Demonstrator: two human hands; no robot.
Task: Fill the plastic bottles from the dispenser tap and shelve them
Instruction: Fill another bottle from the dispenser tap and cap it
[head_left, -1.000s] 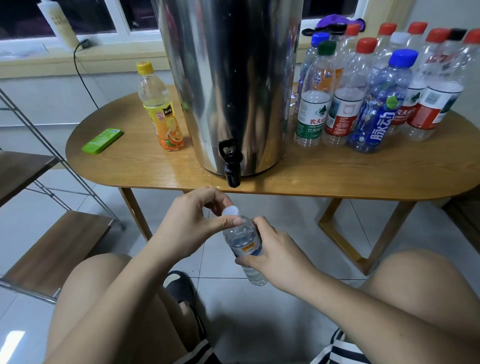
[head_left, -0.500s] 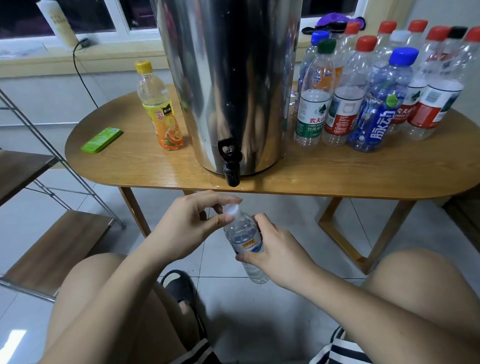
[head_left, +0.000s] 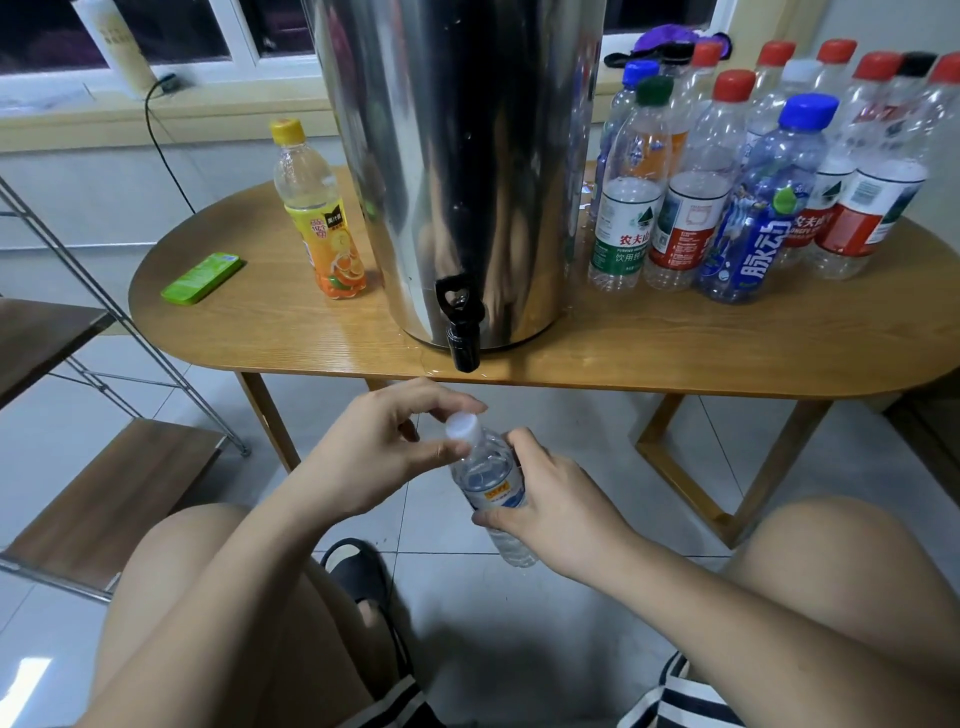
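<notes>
A small clear bottle (head_left: 491, 480) with a yellow and blue label is tilted in front of me, below the table edge. My right hand (head_left: 558, 512) grips its body. My left hand (head_left: 374, 457) pinches its white cap (head_left: 462, 427) between thumb and fingers. The steel dispenser (head_left: 457, 156) stands on the wooden table (head_left: 649, 343), and its black tap (head_left: 460, 325) hangs over the edge just above the bottle. Several capped plastic bottles (head_left: 753, 176) crowd the table to the right of the dispenser. An orange-label bottle (head_left: 319, 213) with a yellow cap stands to its left.
A green flat pack (head_left: 202, 277) lies on the table's left end. A metal-framed rack with wooden shelves (head_left: 114, 499) stands at my left. A little water glistens on the table near the tap. My bare knees and a black sandal (head_left: 363, 577) are below, on a tiled floor.
The bottle has tilted slightly and shifted a little, still held by both hands. My left fingers have turned around the cap.
</notes>
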